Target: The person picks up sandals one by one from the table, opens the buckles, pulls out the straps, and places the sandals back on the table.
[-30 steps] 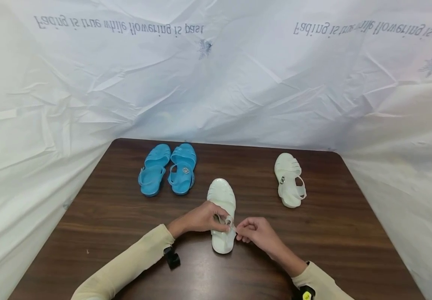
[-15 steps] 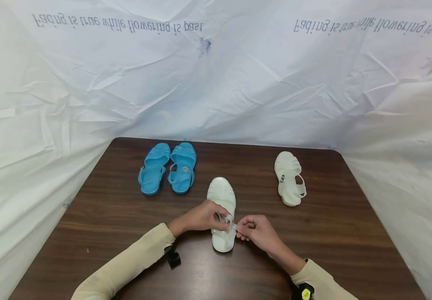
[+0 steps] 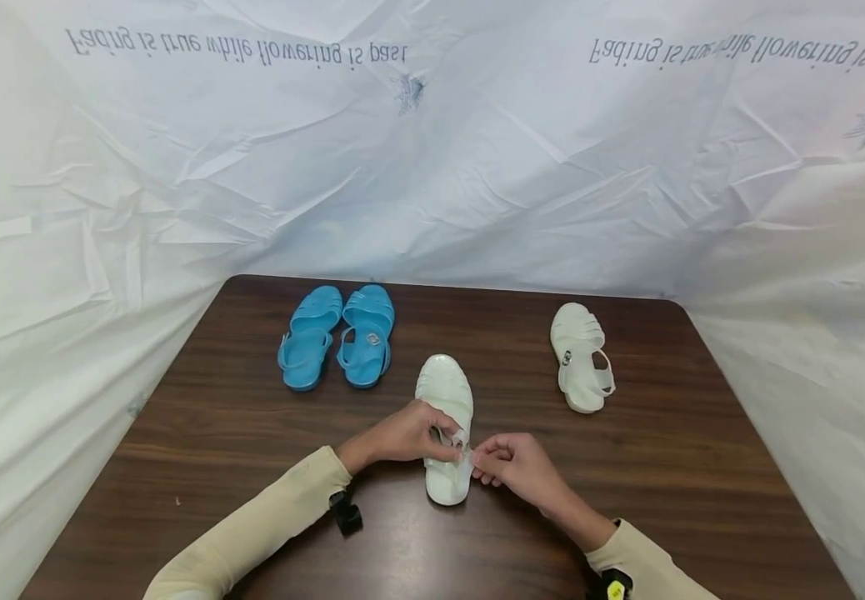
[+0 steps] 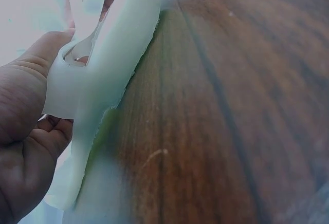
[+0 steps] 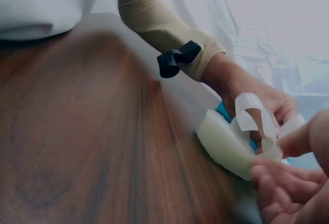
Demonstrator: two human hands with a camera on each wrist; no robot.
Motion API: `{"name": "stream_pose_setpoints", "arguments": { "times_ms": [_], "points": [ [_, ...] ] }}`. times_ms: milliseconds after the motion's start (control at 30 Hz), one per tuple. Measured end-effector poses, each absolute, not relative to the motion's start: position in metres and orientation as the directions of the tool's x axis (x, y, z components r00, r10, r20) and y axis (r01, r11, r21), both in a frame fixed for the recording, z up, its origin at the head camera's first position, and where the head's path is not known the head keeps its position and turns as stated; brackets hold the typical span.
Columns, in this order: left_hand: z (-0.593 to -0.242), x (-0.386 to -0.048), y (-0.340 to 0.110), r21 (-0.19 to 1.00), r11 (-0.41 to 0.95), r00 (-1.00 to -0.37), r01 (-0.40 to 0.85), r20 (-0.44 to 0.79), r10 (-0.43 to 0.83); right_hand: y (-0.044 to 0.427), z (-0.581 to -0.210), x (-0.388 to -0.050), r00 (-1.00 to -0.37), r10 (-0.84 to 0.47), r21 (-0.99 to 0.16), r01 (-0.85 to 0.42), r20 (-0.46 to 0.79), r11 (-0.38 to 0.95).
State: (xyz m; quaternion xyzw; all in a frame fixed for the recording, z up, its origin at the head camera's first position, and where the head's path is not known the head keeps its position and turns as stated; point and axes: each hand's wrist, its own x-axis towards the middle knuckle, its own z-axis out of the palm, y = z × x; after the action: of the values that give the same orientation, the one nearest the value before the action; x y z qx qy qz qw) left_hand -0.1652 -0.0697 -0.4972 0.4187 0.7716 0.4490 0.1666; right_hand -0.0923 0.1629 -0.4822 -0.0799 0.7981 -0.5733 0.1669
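Note:
A white jelly sandal (image 3: 443, 385) lies on the table in front of me, toe pointing away. My left hand (image 3: 408, 435) reaches across it and pinches its ankle strap near the buckle. At the sandal's right side, my right hand (image 3: 518, 468) pinches the strap's end between thumb and curled fingers. In the left wrist view the sandal's sole (image 4: 126, 39) stands close beside my left thumb. The looped strap (image 5: 250, 102) rises above the heel in the right wrist view, between both hands. Fingers partly hide the buckle.
A second white sandal (image 3: 579, 358) lies at the back right of the brown table (image 3: 665, 467). Two blue sandals, a left one (image 3: 307, 340) and a right one (image 3: 366, 335), lie side by side at the back left. White sheeting (image 3: 477, 208) hangs behind the table.
My right fingertips have shifted slightly at the strap's end beside the sandal. My left hand keeps its hold, and the sandals stay in place.

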Motion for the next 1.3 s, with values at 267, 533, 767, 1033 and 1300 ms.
{"name": "stream_pose_setpoints", "arguments": {
  "times_ms": [267, 533, 767, 1033, 1300],
  "points": [
    [-0.496, -0.164, -0.071, 0.827, 0.254, -0.6, 0.501, 0.121, 0.791, 0.164, -0.485, -0.092, -0.933, -0.302, -0.95, 0.106, -0.197, 0.293],
    [-0.496, -0.164, -0.068, 0.816, 0.227, -0.58, 0.531, 0.155, 0.8, 0.157, -0.479, -0.088, -0.963, -0.264, -0.895, -0.076, -0.048, 0.439],
    [-0.496, -0.164, -0.069, 0.835, 0.227, -0.597, 0.502, 0.145, 0.789, 0.16, -0.479, -0.083, -0.967, -0.255, -0.882, -0.117, -0.004, 0.457],
    [-0.498, -0.164, -0.07, 0.836, 0.243, -0.613, 0.492, 0.134, 0.779, 0.161, -0.484, -0.081, -0.975, -0.208, -0.945, 0.005, -0.076, 0.326],
    [-0.498, -0.164, -0.069, 0.828, 0.247, -0.614, 0.503, 0.141, 0.777, 0.154, -0.492, -0.078, -0.987, -0.16, -0.946, -0.082, 0.032, 0.313]
  ]
}}
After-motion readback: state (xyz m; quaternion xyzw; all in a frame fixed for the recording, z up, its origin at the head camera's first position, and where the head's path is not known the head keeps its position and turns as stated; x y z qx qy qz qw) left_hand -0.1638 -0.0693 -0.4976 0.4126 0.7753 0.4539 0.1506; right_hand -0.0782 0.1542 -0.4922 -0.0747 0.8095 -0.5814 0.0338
